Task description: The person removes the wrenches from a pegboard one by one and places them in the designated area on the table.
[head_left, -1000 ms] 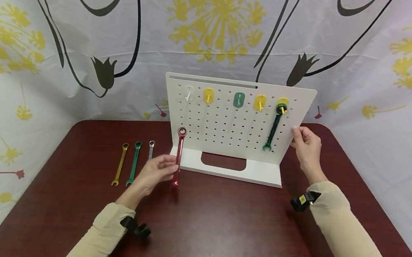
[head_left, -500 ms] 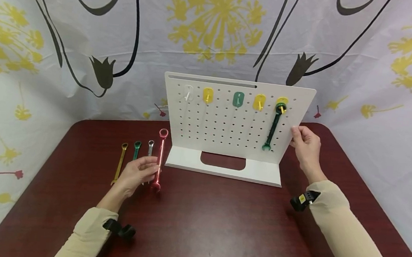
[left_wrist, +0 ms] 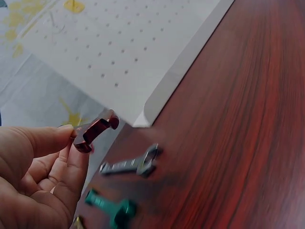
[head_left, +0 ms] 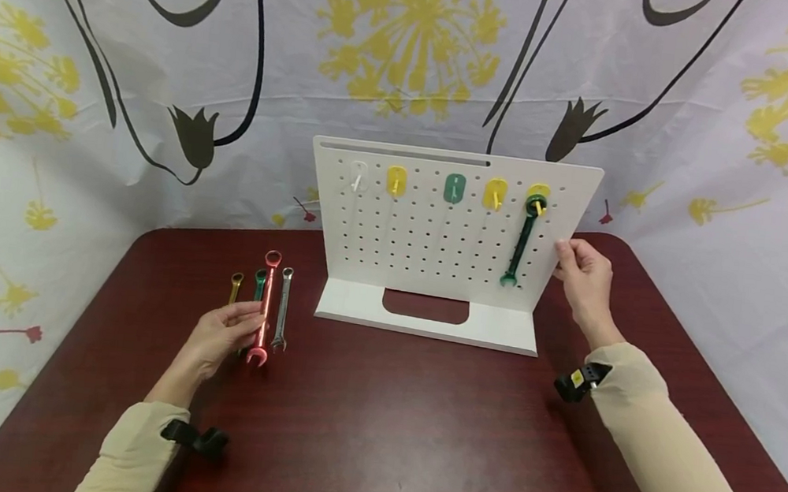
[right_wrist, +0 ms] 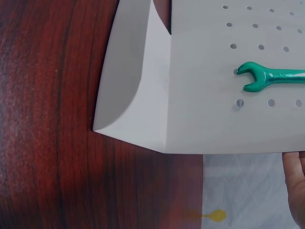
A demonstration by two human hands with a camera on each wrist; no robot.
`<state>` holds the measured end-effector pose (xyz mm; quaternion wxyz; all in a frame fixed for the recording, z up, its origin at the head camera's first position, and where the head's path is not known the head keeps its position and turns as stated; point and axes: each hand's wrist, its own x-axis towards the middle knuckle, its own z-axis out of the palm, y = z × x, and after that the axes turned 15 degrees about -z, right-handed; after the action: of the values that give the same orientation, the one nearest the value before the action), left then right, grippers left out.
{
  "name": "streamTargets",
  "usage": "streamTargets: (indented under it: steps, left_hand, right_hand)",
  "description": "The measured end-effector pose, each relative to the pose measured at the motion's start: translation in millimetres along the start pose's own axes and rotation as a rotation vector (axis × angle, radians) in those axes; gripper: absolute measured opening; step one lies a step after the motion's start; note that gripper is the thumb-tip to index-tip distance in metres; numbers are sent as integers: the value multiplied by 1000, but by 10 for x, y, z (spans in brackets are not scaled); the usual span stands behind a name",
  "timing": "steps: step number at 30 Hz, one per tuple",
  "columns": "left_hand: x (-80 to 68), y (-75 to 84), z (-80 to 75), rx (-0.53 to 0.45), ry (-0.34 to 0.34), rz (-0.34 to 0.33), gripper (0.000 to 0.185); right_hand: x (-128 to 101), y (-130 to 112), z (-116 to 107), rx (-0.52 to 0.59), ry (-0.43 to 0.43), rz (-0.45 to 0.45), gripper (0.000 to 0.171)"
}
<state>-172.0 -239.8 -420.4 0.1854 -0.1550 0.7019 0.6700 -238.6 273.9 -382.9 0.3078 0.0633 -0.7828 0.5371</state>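
Note:
Between thumb and fingers, my left hand (head_left: 220,334) pinches a red combination wrench (head_left: 266,305), held nearly upright with its ring end up. In the head view it overlaps a green wrench (head_left: 260,284) lying on the table. Just right of it lies a silver wrench (head_left: 283,311); a yellow wrench (head_left: 235,288) is partly hidden behind my left hand. My right hand (head_left: 585,287) grips the right edge of a white pegboard (head_left: 423,241). From the pegboard's rightmost yellow hook (head_left: 539,204) hangs a dark green wrench (head_left: 520,246), its open end (right_wrist: 257,76) showing in the right wrist view.
Along the pegboard's upper part sit a white hook (head_left: 358,179), a yellow hook (head_left: 396,183), a green hook (head_left: 454,190) and another yellow hook (head_left: 495,195), with nothing hanging on them. A patterned cloth (head_left: 412,58) stands behind the dark red table (head_left: 405,429).
My left hand has moved left with the red wrench, from in front of the pegboard's left edge to over the wrenches on the table. My right hand has stayed at the pegboard's edge.

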Motion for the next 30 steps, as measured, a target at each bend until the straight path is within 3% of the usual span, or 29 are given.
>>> streamTargets:
  steps: [8,17,30]
  left_hand:
    - [-8,-43,-264,-23,8,-1,20]
    - [5,-118,-502,-16,39,-17,13]
    - [-23,-119,-757,-25,62,-76,25]
  right_hand:
    - [-45,-232,4,9,-3,-6,20]
    - [-4,-47,7,-22,-8,22,20]
    - [22,94,7,-52,-17,16,26]
